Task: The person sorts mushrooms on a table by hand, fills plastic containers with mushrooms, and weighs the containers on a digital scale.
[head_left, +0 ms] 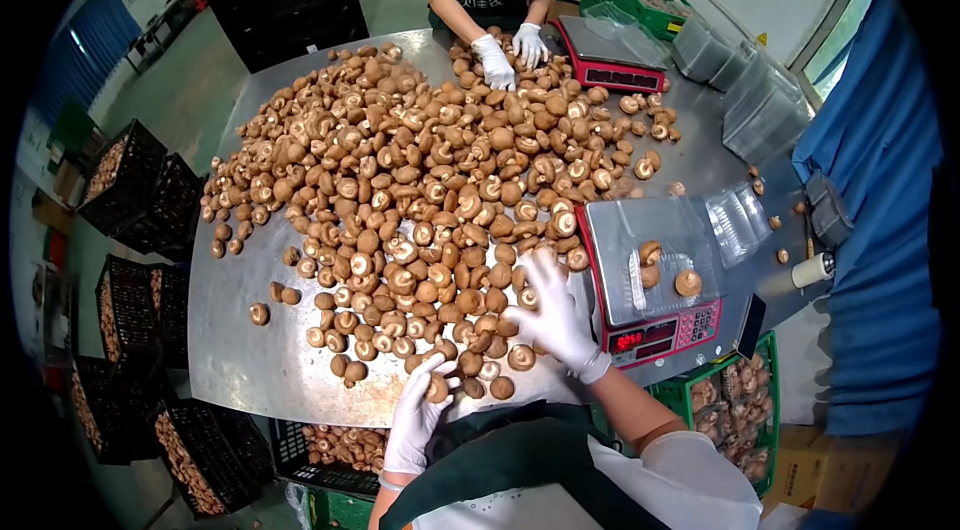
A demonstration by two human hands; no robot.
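Note:
In the head view, my white-gloved left hand point(412, 420) is at the table's front edge, its fingers closed around a brown shiitake mushroom point(437, 388). My gloved right hand point(556, 322) hovers over the front right of the mushroom pile point(400, 180), fingers spread and nothing in its grasp. Just right of that hand stands a red digital scale point(655, 340) with lit red digits. On its platform lies a clear plastic tray point(640, 292) with a few mushrooms, one of them a pale-capped mushroom point(688, 283).
A co-worker's gloved hands point(510, 58) touch the pile's far side, beside a second red scale point(615, 50). Stacked clear trays point(765, 105) line the metal table's point(250, 370) right side. Black crates point(125, 310) stand at left; a green crate point(765, 410) holds packed mushrooms below right.

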